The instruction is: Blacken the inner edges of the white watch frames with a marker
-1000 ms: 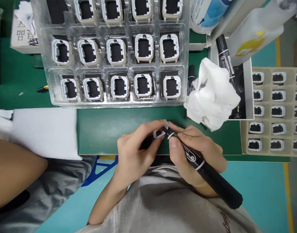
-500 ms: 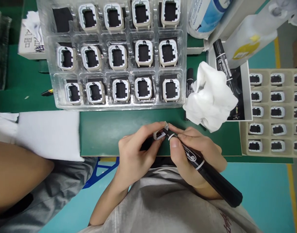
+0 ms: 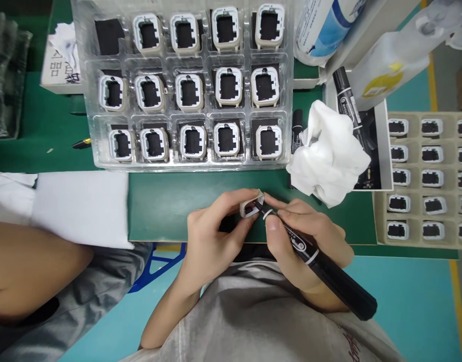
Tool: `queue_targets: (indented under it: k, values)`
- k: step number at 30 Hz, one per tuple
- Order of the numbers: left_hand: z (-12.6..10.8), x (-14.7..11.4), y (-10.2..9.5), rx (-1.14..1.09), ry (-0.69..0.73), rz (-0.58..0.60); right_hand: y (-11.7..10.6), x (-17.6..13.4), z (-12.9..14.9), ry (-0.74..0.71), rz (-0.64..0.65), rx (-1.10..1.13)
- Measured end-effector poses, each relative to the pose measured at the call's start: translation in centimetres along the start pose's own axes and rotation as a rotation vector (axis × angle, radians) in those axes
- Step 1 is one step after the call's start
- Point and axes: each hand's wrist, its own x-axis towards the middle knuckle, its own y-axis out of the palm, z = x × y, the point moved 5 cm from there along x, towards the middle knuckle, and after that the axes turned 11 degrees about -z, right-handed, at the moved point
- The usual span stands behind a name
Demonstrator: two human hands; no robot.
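Note:
Between the thumb and fingers of my left hand [image 3: 215, 231] is a small white square frame [image 3: 249, 207], tilted so that its opening faces me. My right hand [image 3: 302, 236] grips a black marker pen [image 3: 321, 266] slantwise, its tip inside the frame's opening. Whether the tip touches the inner wall, I cannot tell. The index fingertip of my right hand lies close to the frame's right edge. Beyond my hands, a clear plastic tray [image 3: 170, 165] holds similar white frames in rows over black pads; its top-left pocket shows only a black pad [image 3: 109, 36].
Right of the tray lie a crumpled white cloth [image 3: 331, 156], a white box [image 3: 388, 151] with another marker [image 3: 346, 95], and a spray bottle [image 3: 389, 65]. A beige tray [image 3: 413, 191] of frames stands far right. White sheets [image 3: 82, 208] and another person's arm [image 3: 30, 271] are at left.
The frame in my left hand has turned slightly, showing more of its opening. The marker tip has shifted a little inside it. The whole view has moved slightly.

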Motion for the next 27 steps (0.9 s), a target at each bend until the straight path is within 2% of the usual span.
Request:
queue_targets:
  k: [6,12,21,27]
  values:
    - [0.16,0.74,0.38,-0.201,-0.191,0.044,-0.04,-0.21,0.02,0.061,0.008,0.008]
    - [0.33,0.94,0.41,-0.302,-0.272,0.077,0.11,-0.15,-0.24,0.060,-0.030,0.022]
    - [0.51,0.83,0.23,-0.264,-0.259,0.078,-0.10,-0.55,-0.38,0.175,-0.028,0.060]
    - [0.29,0.53,0.08,-0.182,-0.166,0.065,0.08,-0.24,-0.22,0.119,-0.030,0.010]
